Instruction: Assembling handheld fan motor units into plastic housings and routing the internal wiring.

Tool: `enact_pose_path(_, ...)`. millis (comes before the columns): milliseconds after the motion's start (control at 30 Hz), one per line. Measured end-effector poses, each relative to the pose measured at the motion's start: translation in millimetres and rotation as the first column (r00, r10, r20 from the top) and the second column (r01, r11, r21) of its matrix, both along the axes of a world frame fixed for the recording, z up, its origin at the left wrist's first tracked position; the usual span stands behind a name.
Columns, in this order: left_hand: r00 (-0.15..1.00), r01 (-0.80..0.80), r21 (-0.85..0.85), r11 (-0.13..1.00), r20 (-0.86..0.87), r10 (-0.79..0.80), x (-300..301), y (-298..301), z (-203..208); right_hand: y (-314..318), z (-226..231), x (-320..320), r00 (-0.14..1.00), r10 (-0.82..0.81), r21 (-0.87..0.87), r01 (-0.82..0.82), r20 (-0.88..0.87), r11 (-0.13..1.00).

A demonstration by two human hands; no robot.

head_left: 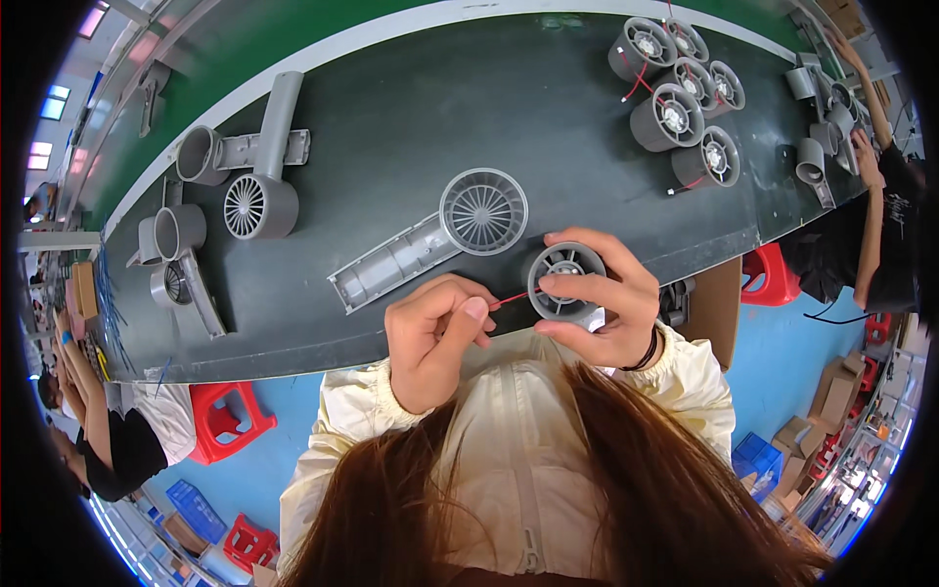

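Note:
A grey round fan unit [564, 264] with spokes is gripped at its rim by my right hand [606, 293], close to the table's near edge. From its left side runs a thin red wire [513, 298]. The far end of that wire is pinched between the thumb and fingers of my left hand [440, 328]; the fingers hide its tip. Just beyond my hands lies a grey hair-dryer-like housing half [483, 212], its round grille end facing up and its open trough-shaped handle pointing to the lower left.
Several more fan units [673, 115] with red wires stand at the back right. More grey housings [262, 205] lie on the left of the dark green table [391, 127]. Co-workers' arms [869, 186] reach in at both sides. Red stools [227, 421] stand on the blue floor.

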State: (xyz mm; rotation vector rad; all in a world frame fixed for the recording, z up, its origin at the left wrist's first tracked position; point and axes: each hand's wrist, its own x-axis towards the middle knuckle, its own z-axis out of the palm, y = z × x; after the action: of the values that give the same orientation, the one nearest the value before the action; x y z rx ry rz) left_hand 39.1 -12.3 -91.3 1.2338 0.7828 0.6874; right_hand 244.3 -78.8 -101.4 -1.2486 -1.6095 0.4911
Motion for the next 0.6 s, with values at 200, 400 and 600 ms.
enact_pose_path(200, 0.999, 0.037, -0.005, 0.999, -0.038, -0.037, -3.0, 1.6, -0.6, 0.8, -3.3, 1.9, 0.999, 0.021, 0.013, -0.021, -0.028, 1.0)
enact_pose_path(400, 1.0, -0.023, 0.079, 0.997, -0.014, 0.024, -1.1, -0.5, -4.9, 1.0, -0.7, 2.2, 0.998, 0.053, 0.013, -0.052, -0.043, 0.999)
enact_pose_path(600, 0.997, -0.049, 0.172, 0.984, -0.042, 0.057, 1.8, -2.4, -7.8, -0.8, 0.4, 2.8, 0.999, 0.033, -0.009, -0.033, -0.035, 0.999)
